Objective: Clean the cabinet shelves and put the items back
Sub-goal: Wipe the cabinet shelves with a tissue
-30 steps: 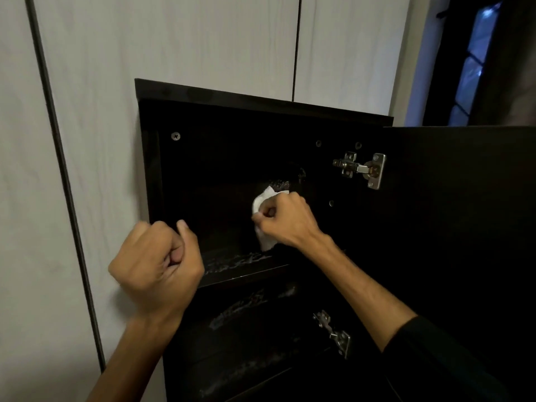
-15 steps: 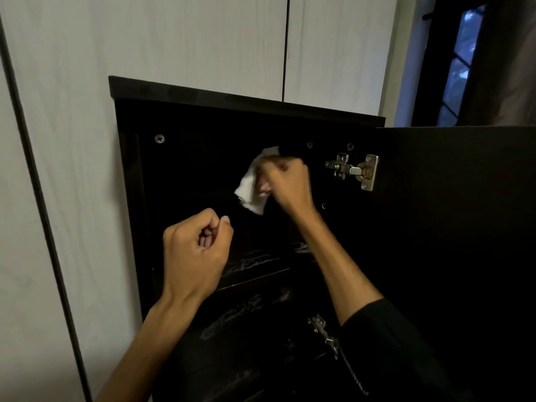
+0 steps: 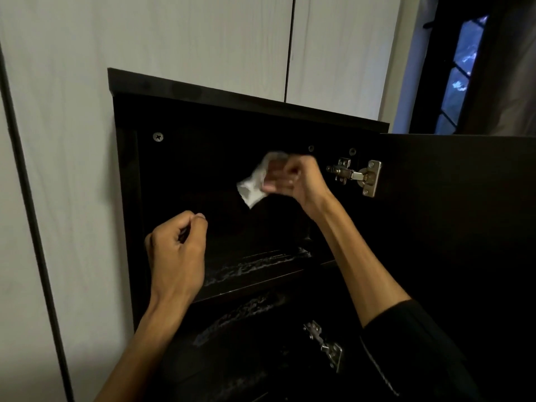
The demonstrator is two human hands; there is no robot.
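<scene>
Cabinet [image 3: 124, 175] in the head view stood dark against the pale wall panels [image 3: 203, 39], its door [image 3: 452, 227] swung open to the right on two metal hinges [image 3: 355, 176]. Up near the top of the upper compartment, the right hand [image 3: 293, 181] gripped a crumpled white cloth [image 3: 253, 185], fingers curled tight round it, the cloth hanging out to the left of the knuckles. Lower and left, the left hand [image 3: 177, 250] hovered in front of the opening, fingers clenched on nothing. Whitish smears streaked the upper shelf [image 3: 255, 266] and the shelf below [image 3: 240, 314].
</scene>
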